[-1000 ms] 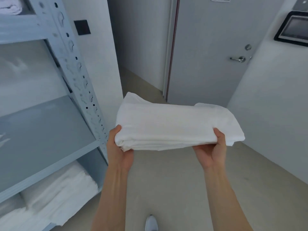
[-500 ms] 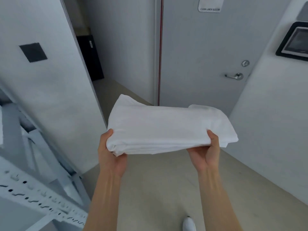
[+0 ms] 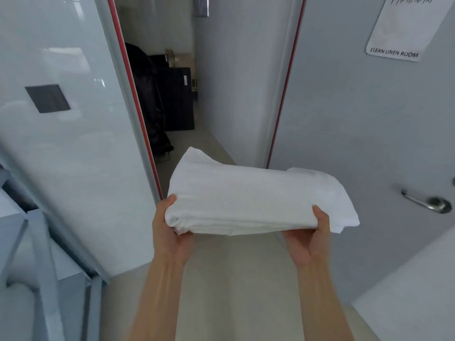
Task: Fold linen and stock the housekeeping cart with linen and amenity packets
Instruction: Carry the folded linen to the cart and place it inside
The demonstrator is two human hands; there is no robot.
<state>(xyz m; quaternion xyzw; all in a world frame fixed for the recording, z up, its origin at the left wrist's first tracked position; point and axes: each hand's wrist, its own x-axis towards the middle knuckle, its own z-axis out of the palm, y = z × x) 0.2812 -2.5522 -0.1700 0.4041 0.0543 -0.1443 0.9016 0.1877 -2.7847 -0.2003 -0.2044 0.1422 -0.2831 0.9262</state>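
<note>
A folded white linen [image 3: 256, 200] is held flat in front of me at waist height, over the beige floor. My left hand [image 3: 170, 230] grips its near left corner, thumb on top and fingers hidden beneath. My right hand [image 3: 310, 237] grips the near right edge the same way, thumb over the fold. The linen's far right corner hangs a little past my right hand. No housekeeping cart or amenity packets are in sight.
An open doorway [image 3: 177, 94] lies straight ahead, with dark luggage-like shapes [image 3: 162, 99] in the passage beyond. The open door [image 3: 369, 119], with its lever handle [image 3: 428, 203] and "CLEAN LINEN ROOM" sign [image 3: 394, 54], stands to the right. A grey metal shelf frame [image 3: 37, 254] sits at lower left.
My view has swung right, away from the shelves, and closer to the doorway. The passage beyond the door has come into sight. Both hands keep the same grip on the linen.
</note>
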